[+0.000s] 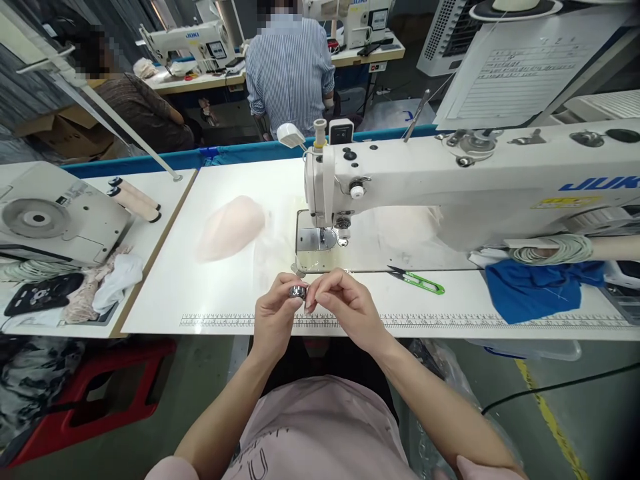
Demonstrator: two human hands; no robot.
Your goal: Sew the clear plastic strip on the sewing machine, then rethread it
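In front of the sewing machine (475, 173), my left hand (276, 310) pinches a small, shiny metal bobbin case (297, 292) between thumb and fingers. Right beside it, my right hand (347, 307) has its thumb and fingertips pressed together; whatever they hold is too fine to make out. Both hands are above the table's front edge, just below the needle plate (313, 260). Green-handled thread snips (420, 281) lie to the right of my hands. A pale beige, cup-shaped fabric piece (233, 227) rests on the white table (170, 287) to the left.
A printed ruler (450, 322) runs along the table's front edge. Blue cloth (535, 287) lies at the right beside a coiled cord. On the left table are another machine (55, 213) and thread spools (135, 200). Two people sit beyond the blue barrier (240, 155).
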